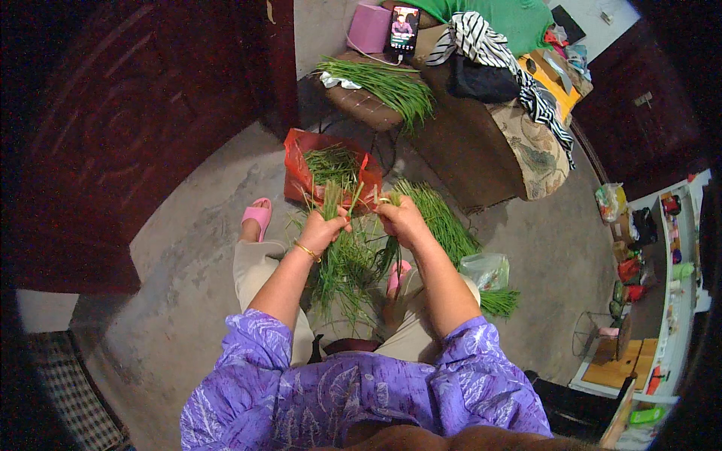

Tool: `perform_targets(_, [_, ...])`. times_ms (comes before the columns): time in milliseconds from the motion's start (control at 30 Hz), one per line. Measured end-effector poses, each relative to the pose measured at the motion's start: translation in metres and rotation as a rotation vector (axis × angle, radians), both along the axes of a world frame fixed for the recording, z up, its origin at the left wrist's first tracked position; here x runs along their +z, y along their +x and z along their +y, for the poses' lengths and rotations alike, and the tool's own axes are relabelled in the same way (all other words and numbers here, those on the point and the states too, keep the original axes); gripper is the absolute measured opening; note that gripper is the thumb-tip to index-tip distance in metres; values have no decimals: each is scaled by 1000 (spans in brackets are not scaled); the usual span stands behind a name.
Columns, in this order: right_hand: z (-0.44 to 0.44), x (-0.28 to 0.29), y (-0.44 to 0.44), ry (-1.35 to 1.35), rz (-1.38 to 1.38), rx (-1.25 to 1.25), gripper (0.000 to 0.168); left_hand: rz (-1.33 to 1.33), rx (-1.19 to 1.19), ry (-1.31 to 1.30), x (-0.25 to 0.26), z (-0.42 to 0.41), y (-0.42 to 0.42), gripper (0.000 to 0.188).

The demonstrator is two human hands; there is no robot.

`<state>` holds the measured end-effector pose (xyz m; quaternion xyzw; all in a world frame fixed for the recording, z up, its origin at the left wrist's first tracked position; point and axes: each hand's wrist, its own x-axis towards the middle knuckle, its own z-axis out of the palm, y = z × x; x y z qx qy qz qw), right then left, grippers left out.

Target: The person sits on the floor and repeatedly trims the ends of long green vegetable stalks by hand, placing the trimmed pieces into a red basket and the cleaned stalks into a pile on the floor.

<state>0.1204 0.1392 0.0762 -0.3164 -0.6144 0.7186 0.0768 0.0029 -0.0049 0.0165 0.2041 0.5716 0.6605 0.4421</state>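
Observation:
My left hand grips a bunch of long green stalks, which look like garlic chives. Their loose leafy ends hang below that wrist. A smaller bunch is held in my right hand, with its leaves drooping toward my foot. Just beyond both hands stands an open red plastic bag with green trimmings inside. A large heap of stalks lies on the floor to the right of my right hand. Scattered green leaves cover the floor between my feet.
More stalks rest on a brown cushioned stool, beside a phone with a lit screen. A clear plastic bag is by my right knee. A brown sofa stands back right; a wire-caged fan is far right.

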Motion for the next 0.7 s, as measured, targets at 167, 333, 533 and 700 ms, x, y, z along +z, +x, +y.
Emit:
perform_targets(167, [9, 6, 4, -11, -27, -25, 6, -122, 77, 2, -1, -2, -8, 14])
perform_targets(333, [11, -12, 2, 331, -154, 123, 13, -229, 146, 19, 1, -3, -9, 14])
perform_targets(533, [11, -32, 2, 649, -204, 209, 22, -231, 146, 53, 6, -4, -9, 10])
perform_targets(700, [-1, -43, -9, 757, 57, 109, 14, -186, 88, 46, 9, -3, -5, 10])
